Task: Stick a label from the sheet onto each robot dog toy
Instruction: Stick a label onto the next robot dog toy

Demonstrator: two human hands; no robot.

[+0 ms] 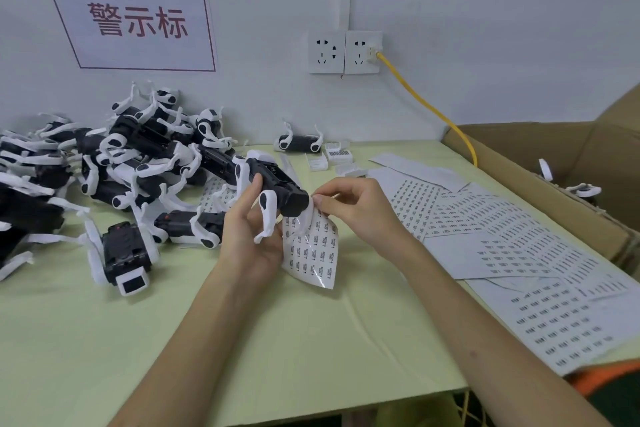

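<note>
My left hand (251, 236) grips a black-and-white robot dog toy (273, 189) above the green table (173, 322), with the curled label sheet (313, 253) tucked under it. My right hand (356, 206) pinches at the sheet's top edge beside the toy. More toys sit in a pile (114, 163) to the left; spare sheets (512, 246) lie right
</note>
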